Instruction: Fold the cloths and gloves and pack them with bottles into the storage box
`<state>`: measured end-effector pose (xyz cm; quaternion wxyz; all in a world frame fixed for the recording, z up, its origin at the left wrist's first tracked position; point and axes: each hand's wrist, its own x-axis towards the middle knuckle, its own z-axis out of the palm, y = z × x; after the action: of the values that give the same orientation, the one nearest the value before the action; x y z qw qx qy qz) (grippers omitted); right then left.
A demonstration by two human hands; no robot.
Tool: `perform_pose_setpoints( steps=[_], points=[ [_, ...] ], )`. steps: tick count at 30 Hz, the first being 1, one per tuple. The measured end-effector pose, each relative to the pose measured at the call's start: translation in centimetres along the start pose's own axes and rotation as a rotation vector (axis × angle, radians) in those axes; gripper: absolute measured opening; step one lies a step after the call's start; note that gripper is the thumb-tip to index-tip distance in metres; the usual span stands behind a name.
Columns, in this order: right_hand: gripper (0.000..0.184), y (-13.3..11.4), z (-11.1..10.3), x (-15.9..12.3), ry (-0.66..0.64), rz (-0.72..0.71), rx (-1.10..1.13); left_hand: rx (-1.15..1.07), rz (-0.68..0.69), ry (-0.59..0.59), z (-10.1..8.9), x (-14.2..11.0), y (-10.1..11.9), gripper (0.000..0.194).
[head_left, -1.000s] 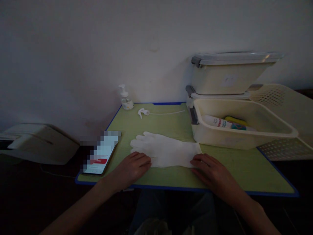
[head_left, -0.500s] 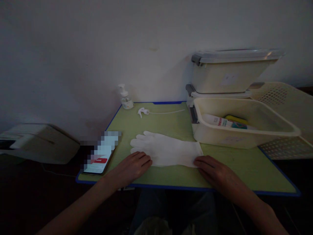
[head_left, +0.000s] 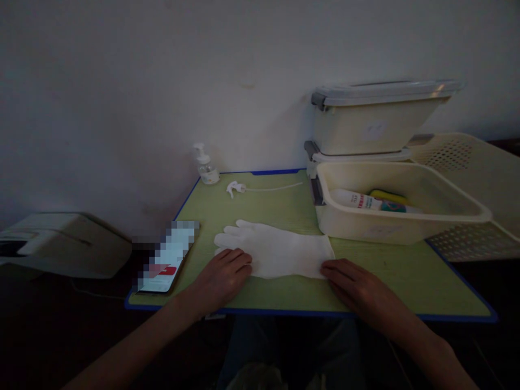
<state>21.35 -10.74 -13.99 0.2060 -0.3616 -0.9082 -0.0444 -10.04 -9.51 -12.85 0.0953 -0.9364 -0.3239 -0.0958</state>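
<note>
A white glove (head_left: 280, 249) lies flat on a green table with a blue rim, its fingers pointing left and its cuff to the right. My left hand (head_left: 229, 273) rests at the glove's near edge by the finger end, its own fingers bent and pressed together on the fabric. At the cuff's near corner, my right hand (head_left: 351, 279) pinches the glove's edge between closed fingers. Both thumbs are mostly hidden. Behind the glove lies a white spray trigger head (head_left: 236, 188) with a long thin tube.
A clear pump bottle (head_left: 208, 172) stands at the back left corner. A phone (head_left: 168, 260) with a lit screen lies at the left edge. An open cream bin (head_left: 377, 230) holds a white bottle (head_left: 349, 198) and something yellow. Behind it are a lidded box (head_left: 361, 124) and a perforated basket (head_left: 483, 162).
The view has shifted slightly, moving the whole scene a little in the picture. Both hands keep their places on the glove, which lies as before.
</note>
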Motion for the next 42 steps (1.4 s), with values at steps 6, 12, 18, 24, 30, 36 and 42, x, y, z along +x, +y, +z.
perform_pose_setpoints(
  steps=[6,12,18,24,30,36,42],
  points=[
    [0.026,0.6,-0.1,-0.3,0.036,-0.014,-0.089,-0.100,-0.106,0.089,-0.1,0.5,-0.3,0.018],
    [0.031,0.9,-0.3,0.0,0.040,-0.048,-0.149,-0.154,-0.097,0.054,0.4,0.3,-0.5,0.020],
    [0.031,0.7,-0.2,-0.2,0.070,-0.061,-0.147,-0.186,-0.097,0.065,0.7,-0.1,-0.5,0.023],
    [0.030,0.3,-0.3,-0.3,0.103,-0.081,-0.142,-0.209,-0.074,0.106,0.9,-1.0,-0.3,0.024],
    [0.031,-0.6,-1.0,-0.2,0.131,-0.089,-0.137,-0.344,-0.098,0.122,0.8,-1.9,0.3,0.022],
    [0.032,-0.7,-1.0,-0.3,0.159,-0.080,-0.145,-0.688,-0.319,0.174,0.1,-0.6,-0.4,0.017],
    [0.030,-0.9,-0.5,-0.6,0.147,-0.031,-0.117,-0.871,-0.631,0.035,1.0,2.1,-2.2,0.018]
  ],
)
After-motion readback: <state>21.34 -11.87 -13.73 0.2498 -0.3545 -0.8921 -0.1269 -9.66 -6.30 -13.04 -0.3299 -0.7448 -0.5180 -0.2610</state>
